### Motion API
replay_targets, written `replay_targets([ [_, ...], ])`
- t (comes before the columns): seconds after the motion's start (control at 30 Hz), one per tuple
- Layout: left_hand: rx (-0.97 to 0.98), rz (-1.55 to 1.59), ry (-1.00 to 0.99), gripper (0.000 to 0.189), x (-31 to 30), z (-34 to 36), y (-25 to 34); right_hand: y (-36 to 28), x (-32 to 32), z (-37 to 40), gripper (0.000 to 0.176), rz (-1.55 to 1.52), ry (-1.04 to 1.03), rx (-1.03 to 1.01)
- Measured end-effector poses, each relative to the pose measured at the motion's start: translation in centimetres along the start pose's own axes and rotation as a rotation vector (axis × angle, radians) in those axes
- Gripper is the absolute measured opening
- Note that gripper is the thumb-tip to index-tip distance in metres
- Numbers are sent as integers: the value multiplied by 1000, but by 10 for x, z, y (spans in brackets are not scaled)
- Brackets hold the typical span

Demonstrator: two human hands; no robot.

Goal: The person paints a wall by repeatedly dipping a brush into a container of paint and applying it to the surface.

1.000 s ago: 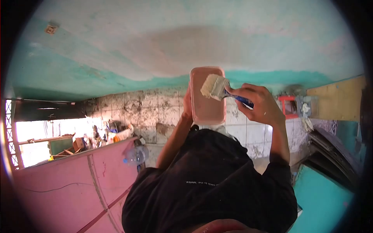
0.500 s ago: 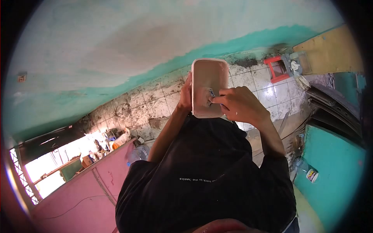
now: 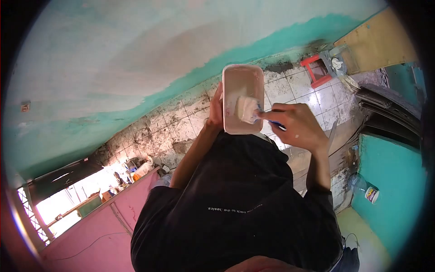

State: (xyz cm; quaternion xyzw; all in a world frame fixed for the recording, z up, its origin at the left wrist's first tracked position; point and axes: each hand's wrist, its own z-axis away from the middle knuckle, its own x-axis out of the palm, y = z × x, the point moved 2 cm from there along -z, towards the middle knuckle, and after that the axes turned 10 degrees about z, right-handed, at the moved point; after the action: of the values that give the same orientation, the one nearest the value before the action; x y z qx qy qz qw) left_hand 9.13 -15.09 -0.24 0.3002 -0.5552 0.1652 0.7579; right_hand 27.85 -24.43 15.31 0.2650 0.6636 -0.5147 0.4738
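Head view: 1 tub (image 3: 242, 81), 1 brush (image 3: 248, 109). L hand (image 3: 216, 111) clasps tub's left side, fingers mostly hidden. R hand (image 3: 297, 127) pinches brush, handle part-hidden, bristles in/over tub, can't tell which. 1 red frame (image 3: 322, 81), far right.

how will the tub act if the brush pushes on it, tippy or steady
The tub may tilt under a push from the brush, as only the left hand visibly supports it, along one long side. Its thin rim suggests light plastic that might flex slightly. With its top open, anything wet inside could slosh out; I can't tell how full it is.
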Motion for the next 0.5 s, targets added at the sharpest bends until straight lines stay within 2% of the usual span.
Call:
replay_targets([
  [0.1,30,-62,-33,71,-4,-6,-5,15,-3,18,46,-63,63,52],
  [0.17,33,144,-189,69,-8,-10,-10,22,10,25,50,-126,111,56],
  [0.2,31,138,-188,69,-23,-12,-14,24,20,27,50,-228,188,63],
  [0.23,200,-179,-116,68,-46,-13,-15,27,27,29,51,-329,269,67],
  [0.27,373,-495,-44,67,-57,-15,-13,29,31,30,47,-425,244,65],
  [0.3,377,-502,-44,67,-47,-15,-8,31,36,32,46,-500,243,86],
  [0.37,168,-129,51,61,-17,-5,-2,37,62,35,43,-728,269,114],
  [0.4,171,-136,57,61,-11,-2,-3,38,71,36,43,-736,269,109],
  [0.47,447,-439,-124,54,1,7,2,42,87,37,40,-1081,228,204],
  [0.5,445,-448,-120,54,-7,10,4,43,96,33,37,-1158,226,192],
])
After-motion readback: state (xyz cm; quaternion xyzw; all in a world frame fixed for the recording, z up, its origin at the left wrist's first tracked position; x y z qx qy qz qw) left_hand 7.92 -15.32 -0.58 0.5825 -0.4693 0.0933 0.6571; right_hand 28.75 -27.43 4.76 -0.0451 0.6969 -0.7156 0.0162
